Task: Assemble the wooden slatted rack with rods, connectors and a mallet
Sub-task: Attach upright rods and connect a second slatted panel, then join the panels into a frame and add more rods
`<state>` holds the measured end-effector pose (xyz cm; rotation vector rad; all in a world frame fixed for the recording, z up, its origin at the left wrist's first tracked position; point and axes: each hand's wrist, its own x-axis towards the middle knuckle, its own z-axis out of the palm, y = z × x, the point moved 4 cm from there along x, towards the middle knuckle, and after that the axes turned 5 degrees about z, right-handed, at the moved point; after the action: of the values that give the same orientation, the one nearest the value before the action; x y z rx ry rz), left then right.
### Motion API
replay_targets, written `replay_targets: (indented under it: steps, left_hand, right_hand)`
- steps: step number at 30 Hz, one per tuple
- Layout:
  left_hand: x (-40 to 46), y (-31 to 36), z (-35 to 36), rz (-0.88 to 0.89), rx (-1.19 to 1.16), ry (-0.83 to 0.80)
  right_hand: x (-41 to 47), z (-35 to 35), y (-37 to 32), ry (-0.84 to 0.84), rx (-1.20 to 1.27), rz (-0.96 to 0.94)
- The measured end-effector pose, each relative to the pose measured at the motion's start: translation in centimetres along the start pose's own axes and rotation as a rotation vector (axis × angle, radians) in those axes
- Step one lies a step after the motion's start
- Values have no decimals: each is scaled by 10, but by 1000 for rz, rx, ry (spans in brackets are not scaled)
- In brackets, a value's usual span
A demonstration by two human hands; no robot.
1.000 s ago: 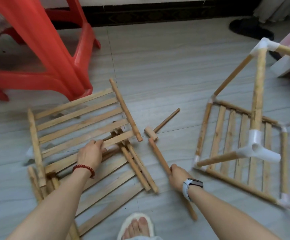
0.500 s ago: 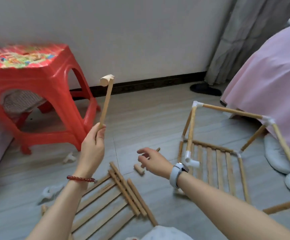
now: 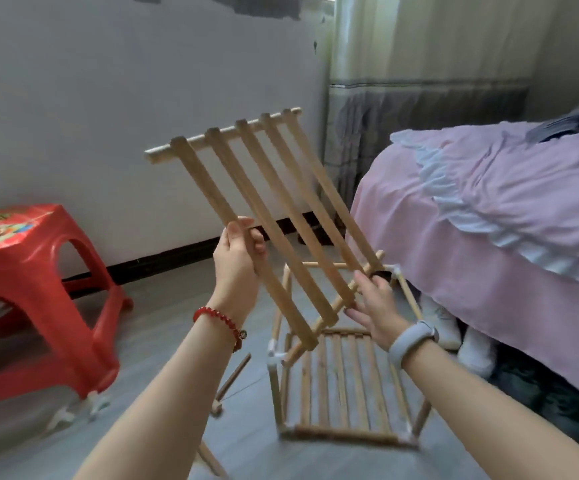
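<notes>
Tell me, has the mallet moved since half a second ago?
Yes. The mallet has left the left hand and now lies on the floor right of the red stool.

Rack frame (image 3: 343,386) partly hidden behind slatted panel (image 3: 267,216); mallet (image 3: 230,384) blurred; stool (image 3: 38,289) cut off left.

Slatted panel (image 3: 263,216): pale bare wood, matt, smooth-planed
Rack frame (image 3: 341,386) on floor: same matt wood rods, white plastic connectors (image 3: 273,355) at corners
Stool (image 3: 35,296): red plastic, glossy, printed top
Floor (image 3: 163,327): grey wood-grain, slight sheen
Bed cover (image 3: 488,216): pink cloth, soft, creased
Wall (image 3: 108,98): matt, painted
Curtain (image 3: 419,64): cloth
</notes>
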<state>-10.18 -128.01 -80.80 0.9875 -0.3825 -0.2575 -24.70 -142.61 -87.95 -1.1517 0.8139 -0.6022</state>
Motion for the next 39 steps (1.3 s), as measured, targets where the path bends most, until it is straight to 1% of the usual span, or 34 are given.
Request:
replay_targets:
  steps: [1,2,3,4,5,6,7,8,9,12,14,15,16,19,21,23,24,26,29,32,39]
  left_hand:
    - [1,-14,4,-79,-77,20]
    - [1,-30,6,-163,-144,37]
    - [1,-46,6,-238,-197,50]
    - [2,-60,3,-299,-231,61]
    - [2,-75,0,-350,-250,69]
    - [4,-88,-4,-394,-257,72]
    - [6,-100,-7,-431,-259,64]
    - [9,-110,-8,-470,-255,49]
    - [13,-123,-7,-517,-252,28]
    - [21,-151,-4,-647,-233,-26]
    - [23,-167,-3,-724,-168,-95]
    - [24,-174,-1,-751,-107,-134]
    - [27,-180,1,-762,-30,-159]
    - [41,-200,11,-754,225,-166]
    - [51,-213,14,-726,434,-176]
    - [59,-228,12,-689,671,-248]
    - [60,-234,9,-662,754,-298]
    - [63,-243,6,-622,819,-342]
    - [74,-253,7,-563,900,-332]
    - [83,-262,7,-490,965,-352]
    - [87,-265,-1,-462,1011,-437]
  right_hand:
    - [0,-21,-2,86,8,-51]
    - [4,-44,-2,201,-92,-119]
    - [8,-65,-2,302,-251,-168]
    - [13,-81,-2,393,-447,-180]
    - [20,-97,1,459,-657,-133]
    - [27,-110,6,489,-856,-73]
    - [34,-120,11,479,-1013,-22]
    - [41,-128,16,437,-1102,15]
    - [48,-133,21,382,-1130,33]
    - [67,-133,31,194,-1044,13]
    - [77,-126,38,71,-842,40]
    - [83,-123,42,42,-768,73]
    - [90,-122,46,51,-749,87]
    - [114,-132,56,207,-796,93]
    - [130,-137,64,264,-788,85]
    - [143,-142,73,291,-772,95]
    - [148,-144,77,303,-781,95]
    - [157,-146,85,310,-815,114]
    - [174,-145,92,303,-860,157]
    - [185,-145,93,303,-851,175]
    - [186,-146,97,296,-799,200]
